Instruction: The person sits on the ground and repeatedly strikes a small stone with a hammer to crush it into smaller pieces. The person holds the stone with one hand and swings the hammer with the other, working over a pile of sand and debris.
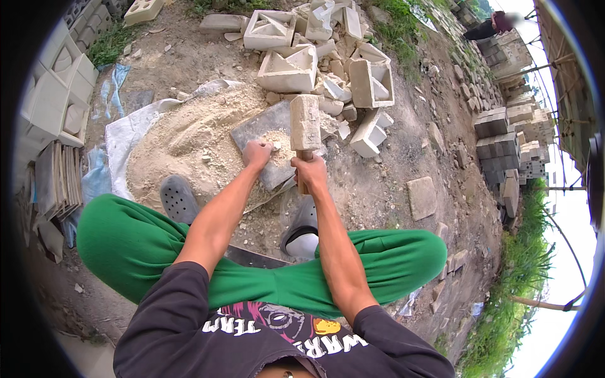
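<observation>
My right hand (pixel 310 173) is wrapped round the wooden handle of a mallet (pixel 305 123), whose thick, pale, dusty head points away from me. Just left of it, my left hand (pixel 257 154) is closed, with a small pale chunk (pixel 276 146) at its fingertips. Both hands are over a flat grey slab (pixel 249 130), on which crumbled pale material (pixel 280 137) is scattered. Beside the slab, to the left, a heap of crushed pale grit (pixel 189 135) spreads over a white sheet (pixel 120 142).
Broken pale hollow blocks (pixel 287 69) are piled beyond the slab. A flat stone (pixel 421 198) lies to the right. Stacked blocks (pixel 495 142) stand at far right, white moulded blocks (pixel 66 88) at left. A person (pixel 488 28) is far off, upper right. My grey clogs (pixel 178 198) flank the slab.
</observation>
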A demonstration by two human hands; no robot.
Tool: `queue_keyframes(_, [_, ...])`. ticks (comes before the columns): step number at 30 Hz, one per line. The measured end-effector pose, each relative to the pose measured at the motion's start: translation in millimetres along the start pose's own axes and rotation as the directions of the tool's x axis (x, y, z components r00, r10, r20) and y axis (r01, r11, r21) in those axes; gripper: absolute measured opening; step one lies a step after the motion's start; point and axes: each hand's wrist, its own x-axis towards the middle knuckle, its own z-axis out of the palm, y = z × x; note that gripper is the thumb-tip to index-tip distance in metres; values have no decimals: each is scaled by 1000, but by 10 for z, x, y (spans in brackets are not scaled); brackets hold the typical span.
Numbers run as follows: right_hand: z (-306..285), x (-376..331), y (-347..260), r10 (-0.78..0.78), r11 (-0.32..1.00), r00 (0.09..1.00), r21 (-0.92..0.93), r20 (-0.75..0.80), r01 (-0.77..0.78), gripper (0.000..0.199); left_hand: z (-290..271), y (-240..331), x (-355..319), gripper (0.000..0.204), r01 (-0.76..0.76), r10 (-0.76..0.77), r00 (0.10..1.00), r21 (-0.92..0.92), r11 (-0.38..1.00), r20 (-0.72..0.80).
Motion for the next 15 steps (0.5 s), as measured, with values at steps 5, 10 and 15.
queue_keyframes(5, [228,131,320,-145,976,989,-162,14,145,27,65,-80,5,25,-42,41,999,-50,998,-19])
queue_keyframes(10, [244,345,760,80,971,997,-225,-10,-80,28,19,70,-12,29,-43,43,999,0,999,1])
queue_keyframes(15, [151,113,-78,-142,982,988,-130,-57,133,25,-16,-59,76,28,-33,34,999,-12,999,42])
